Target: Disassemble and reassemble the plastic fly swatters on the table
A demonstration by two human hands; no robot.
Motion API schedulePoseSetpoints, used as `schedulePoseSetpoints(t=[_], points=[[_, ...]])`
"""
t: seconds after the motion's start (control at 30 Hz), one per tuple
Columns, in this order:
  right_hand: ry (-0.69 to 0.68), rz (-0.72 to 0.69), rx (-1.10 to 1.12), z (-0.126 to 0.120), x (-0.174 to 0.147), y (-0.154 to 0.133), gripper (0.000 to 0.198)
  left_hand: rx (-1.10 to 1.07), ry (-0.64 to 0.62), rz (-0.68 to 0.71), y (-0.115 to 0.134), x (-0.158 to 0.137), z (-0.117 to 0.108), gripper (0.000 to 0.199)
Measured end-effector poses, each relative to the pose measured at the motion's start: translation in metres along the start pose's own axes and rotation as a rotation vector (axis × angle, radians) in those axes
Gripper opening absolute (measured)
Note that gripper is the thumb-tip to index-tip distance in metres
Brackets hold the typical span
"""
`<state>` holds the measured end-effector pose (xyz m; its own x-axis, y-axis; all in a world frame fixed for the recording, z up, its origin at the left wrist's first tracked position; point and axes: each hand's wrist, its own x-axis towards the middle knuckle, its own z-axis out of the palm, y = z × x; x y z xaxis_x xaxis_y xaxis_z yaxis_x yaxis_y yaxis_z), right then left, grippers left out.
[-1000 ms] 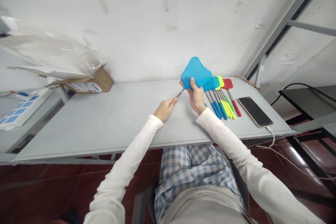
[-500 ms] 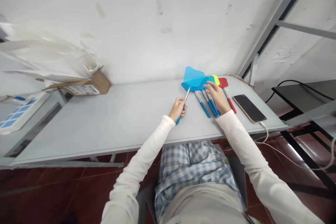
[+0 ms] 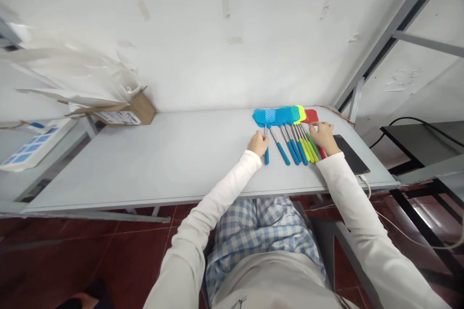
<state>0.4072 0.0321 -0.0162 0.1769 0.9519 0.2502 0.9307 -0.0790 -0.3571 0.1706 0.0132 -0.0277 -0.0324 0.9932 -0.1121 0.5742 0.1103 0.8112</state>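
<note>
A row of fly swatters with thin metal rods, flat plastic heads and smooth rounded grips is lying along the right half of the smooth grey surface [image 3: 163, 164]. The leftmost blue swatter [image 3: 267, 157] is showing its slim grip below the left hand [image 3: 258, 143], whose thumb and fingers are closing around the rod just above that grip. The right hand [image 3: 324, 137] is hovering over or resting on the red swatter [image 3: 311, 116], its fingers half bent; whether it is gripping anything, I cannot tell. The heads are overlapping in a band near the pale wall [image 3: 181, 34], and a mesh of small holes is showing on some of the blue plastic.

The leftmost swatter's long axis is running almost straight from the wall towards the person, its head pointing at the wall and its grip towards the lap. The other blue swatters [image 3: 283, 154], the yellow swatters [image 3: 313, 154] and the green swatter [image 3: 311, 143] are slanting, grips leaning to the right. A flat, dark phone [image 3: 351, 157] is lying beside the right hand, partly hidden by the sleeve
</note>
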Motion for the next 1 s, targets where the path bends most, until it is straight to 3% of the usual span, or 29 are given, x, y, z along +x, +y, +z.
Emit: schedulePoseSetpoints(t=[0.27,0.47,0.57,0.73,1.0], points=[[-0.209,0.183,-0.342,0.013,0.026,0.001,0.051,0.052,-0.103,0.102,-0.001,0.001,-0.005,0.013],[-0.213,0.203,-0.344,0.016,0.036,-0.01,0.05,0.2,0.057,0.353,-0.027,0.001,-0.018,0.016],[-0.239,0.236,-0.274,0.016,0.034,-0.025,0.052,0.278,0.062,0.479,-0.038,0.006,-0.022,0.025],[-0.314,0.158,-0.2,0.018,0.021,-0.052,0.052,0.305,-0.029,0.595,-0.048,0.013,-0.018,0.041],[-0.391,-0.075,-0.025,0.021,0.008,-0.079,0.041,0.303,-0.065,0.529,-0.051,0.007,-0.016,0.054]])
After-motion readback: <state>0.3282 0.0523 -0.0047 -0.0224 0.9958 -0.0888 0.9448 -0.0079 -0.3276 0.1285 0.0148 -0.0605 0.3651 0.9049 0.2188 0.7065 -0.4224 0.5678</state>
